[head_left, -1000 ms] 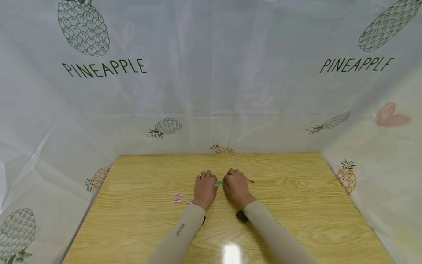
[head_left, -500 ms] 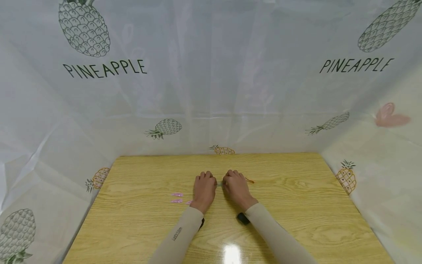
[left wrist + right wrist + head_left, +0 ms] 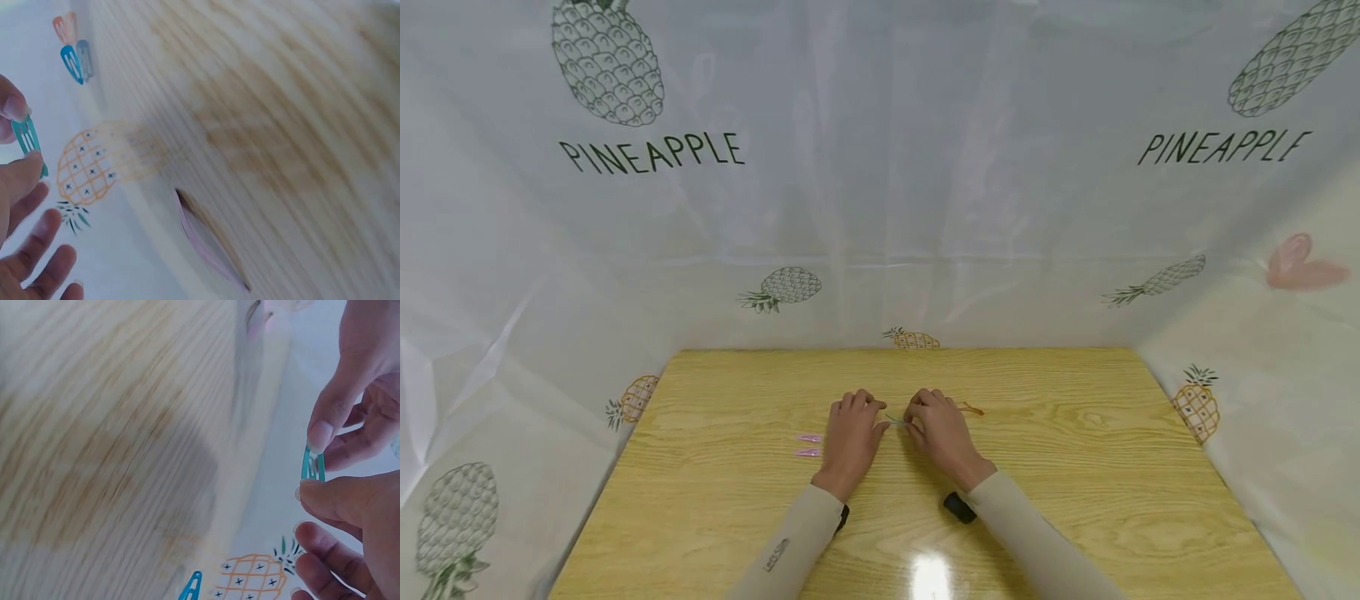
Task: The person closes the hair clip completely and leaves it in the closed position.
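Observation:
A teal snap hair clip (image 3: 897,421) stretches between the two hands above the table. My right hand (image 3: 942,429) pinches its right end between thumb and fingers. At the other end, my left hand (image 3: 850,437) has its thumb on the clip, with the index finger close by and the remaining fingers spread, as the left wrist view shows. The clip's slotted frame (image 3: 311,465) is visible between both sets of fingertips in the right wrist view. Two pink hair clips (image 3: 808,453) lie left of my left hand. An orange hair clip (image 3: 973,409) lies beyond my right hand.
A blue hair clip (image 3: 72,64) lies next to the orange one in the left wrist view. Black wrist camera (image 3: 958,507) sits under the right sleeve. A white pineapple-print sheet (image 3: 880,208) encloses the back and sides of the wooden table (image 3: 1075,467).
My left hand has shifted slightly left, and its thumb and index finger have spread. More of the teal clip shows between the hands. A third pink clip is now hidden behind my left hand.

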Demonstrator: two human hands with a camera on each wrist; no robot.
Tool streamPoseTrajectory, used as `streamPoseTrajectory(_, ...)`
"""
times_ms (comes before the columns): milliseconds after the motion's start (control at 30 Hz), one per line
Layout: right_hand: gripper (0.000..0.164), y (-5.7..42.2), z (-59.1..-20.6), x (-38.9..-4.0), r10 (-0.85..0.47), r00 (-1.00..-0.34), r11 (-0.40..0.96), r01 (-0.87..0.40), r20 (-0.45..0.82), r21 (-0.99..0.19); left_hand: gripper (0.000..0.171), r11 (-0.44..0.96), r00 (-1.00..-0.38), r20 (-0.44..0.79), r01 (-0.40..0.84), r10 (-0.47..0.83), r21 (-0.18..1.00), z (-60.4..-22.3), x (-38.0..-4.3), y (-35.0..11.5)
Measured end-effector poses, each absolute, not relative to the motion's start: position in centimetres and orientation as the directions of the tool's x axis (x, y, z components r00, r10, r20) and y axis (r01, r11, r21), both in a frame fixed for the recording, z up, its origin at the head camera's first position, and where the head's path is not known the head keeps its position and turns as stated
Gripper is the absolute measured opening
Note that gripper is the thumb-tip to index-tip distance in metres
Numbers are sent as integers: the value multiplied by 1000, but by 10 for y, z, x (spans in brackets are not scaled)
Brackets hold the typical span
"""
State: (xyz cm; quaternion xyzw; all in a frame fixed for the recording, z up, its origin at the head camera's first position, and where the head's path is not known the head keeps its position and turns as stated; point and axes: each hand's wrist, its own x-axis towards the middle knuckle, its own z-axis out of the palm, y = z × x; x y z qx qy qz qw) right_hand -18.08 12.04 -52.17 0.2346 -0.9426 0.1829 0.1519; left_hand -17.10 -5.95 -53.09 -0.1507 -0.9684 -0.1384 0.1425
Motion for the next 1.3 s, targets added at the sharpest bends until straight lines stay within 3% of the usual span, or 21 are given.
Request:
streamPoseTrajectory(300,17,118,-516,-171,-425,-797,795,-555,429,-244,12,902,-869,394,393,300,181,-528,-160,-70)
streamPoseTrajectory(633,13,116,-515,-166,-482,-752,752,-618,449,-230,13,882,-805,485,452,341,130,-525,-151,-73)
streamPoseTrajectory(900,13,117,-513,-163,-489,-739,744,-630,463,-221,21,867,-811,468,470,351,164,-523,-145,-77)
streamPoseTrajectory(1300,15,117,-512,-162,-528,-698,699,-681,484,-220,15,865,-819,468,463,332,196,-519,-142,-82)
